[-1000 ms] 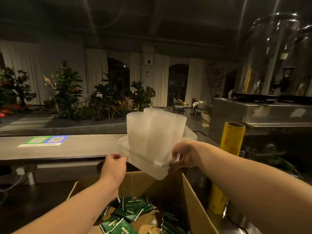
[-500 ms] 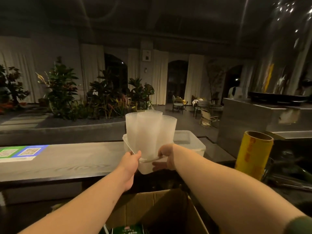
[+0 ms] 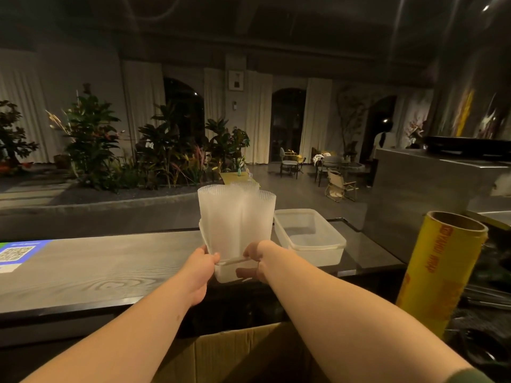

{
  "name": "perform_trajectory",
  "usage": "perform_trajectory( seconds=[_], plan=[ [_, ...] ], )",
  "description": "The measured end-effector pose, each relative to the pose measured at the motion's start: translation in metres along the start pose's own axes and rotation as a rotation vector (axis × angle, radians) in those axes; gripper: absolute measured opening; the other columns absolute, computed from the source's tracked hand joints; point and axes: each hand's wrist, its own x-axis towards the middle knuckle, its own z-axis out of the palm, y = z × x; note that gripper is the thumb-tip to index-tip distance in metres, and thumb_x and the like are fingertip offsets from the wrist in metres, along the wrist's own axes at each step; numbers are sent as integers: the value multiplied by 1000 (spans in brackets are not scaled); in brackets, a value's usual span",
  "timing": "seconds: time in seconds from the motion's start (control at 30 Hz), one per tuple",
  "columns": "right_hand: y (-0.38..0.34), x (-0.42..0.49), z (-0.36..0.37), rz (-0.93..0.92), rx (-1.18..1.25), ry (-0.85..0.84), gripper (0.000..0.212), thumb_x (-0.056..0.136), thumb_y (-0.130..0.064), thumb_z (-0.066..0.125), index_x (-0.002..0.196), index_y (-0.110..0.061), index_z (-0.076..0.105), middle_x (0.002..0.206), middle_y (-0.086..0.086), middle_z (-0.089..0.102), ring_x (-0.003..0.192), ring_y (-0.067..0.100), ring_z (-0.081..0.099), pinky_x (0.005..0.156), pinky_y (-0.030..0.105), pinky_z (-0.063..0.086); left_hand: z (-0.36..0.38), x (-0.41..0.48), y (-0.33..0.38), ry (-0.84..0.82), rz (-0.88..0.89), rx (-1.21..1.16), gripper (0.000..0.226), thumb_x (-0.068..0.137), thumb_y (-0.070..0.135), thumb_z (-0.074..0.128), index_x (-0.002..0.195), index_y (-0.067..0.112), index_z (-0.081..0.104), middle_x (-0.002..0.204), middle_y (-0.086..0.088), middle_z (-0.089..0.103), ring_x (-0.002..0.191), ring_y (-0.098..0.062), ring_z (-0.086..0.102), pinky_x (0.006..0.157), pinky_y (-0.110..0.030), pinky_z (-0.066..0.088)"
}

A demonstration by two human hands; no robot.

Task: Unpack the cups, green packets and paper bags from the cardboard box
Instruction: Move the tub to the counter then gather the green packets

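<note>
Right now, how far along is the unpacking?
Done: nothing certain; an empty tub sits on the counter. In hand: left hand and right hand grip a tub of cups at the counter edge. Left: only the box rim shows, so packets and bags can't be judged.

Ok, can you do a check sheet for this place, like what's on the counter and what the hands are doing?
Surface: grey wooden counter, dark and glossy at its right end.
Job's things: clear ribbed cups stand upright in the held tub; only the rim of the cardboard box shows; packets and bags not in view.
Clutter: empty tub on the counter to the right; yellow wrap roll upright; QR sticker at left.
Grip: left hand and right hand each hold one end of the held tub; cannot tell if it rests on the counter.
Cables: nothing seen.
Surroundings: dim room, plants, chairs.
</note>
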Motion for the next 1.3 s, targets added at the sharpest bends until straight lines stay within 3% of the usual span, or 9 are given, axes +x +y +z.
perform_trajectory(
  seconds=[0.13,0.3,0.43,0.57,0.67,0.8,1.0,1.17,1.3],
  plan=[
    [0,8,-3,-29,23,-29,56,85,-7,81,131,-11,50,99,19,49,90,44,60,73,54,64,0,19,3,-25,10,-58,37,109,6,41,145,9,49,110,-1,64,112,-22,58,104,-38,45],
    [6,4,-26,-99,-89,-200,58,100,-10,61,152,-13,36,147,21,47,130,42,55,96,52,56,-5,34,6,-6,-2,-69,34,110,8,40,142,8,52,117,-4,65,108,-20,60,100,-36,47],
    [0,5,-43,-344,-336,37,31,100,-8,57,130,-4,57,111,13,66,93,28,70,70,38,61,-8,39,7,-5,0,-64,36,109,6,40,143,9,52,128,-7,64,116,-23,59,96,-36,48],
    [-11,17,-69,-613,-695,463,32,95,-11,59,127,-11,57,118,10,60,104,30,63,91,41,57,-9,40,11,-7,-12,-32,40,107,-2,38,141,12,54,134,-9,61,123,-28,56,97,-41,46],
    [-5,22,-87,-588,-956,472,44,95,-13,62,138,-12,51,132,13,55,114,32,61,95,40,55,-11,40,15,-13,-31,5,47,102,-9,38,143,11,51,132,-10,60,123,-31,55,93,-44,46],
    [3,37,-101,-559,-1128,439,39,95,-10,64,134,-10,60,124,11,66,114,28,64,99,36,53,-14,41,17,-4,-41,107,51,97,-11,42,143,10,50,132,-11,61,119,-32,56,100,-47,50],
    [8,41,-99,-628,-1128,507,24,97,-12,64,120,-11,68,113,9,72,104,25,69,94,35,57,-20,31,18,0,-64,177,44,95,-10,45,133,10,56,133,-10,60,115,-31,56,87,-43,52],
    [13,31,-101,-645,-1014,515,14,95,-14,68,108,-14,73,98,5,72,92,23,68,88,35,58,-15,15,17,45,-59,161,48,107,9,46,154,13,38,148,-12,50,133,-35,47,112,-49,40],
    [7,3,-117,-680,-895,555,13,96,-21,68,104,-13,76,92,3,72,87,20,66,80,32,56,-13,-17,16,259,89,264,46,105,25,53,149,14,43,143,-9,51,128,-33,49,104,-45,44]
  ],
)
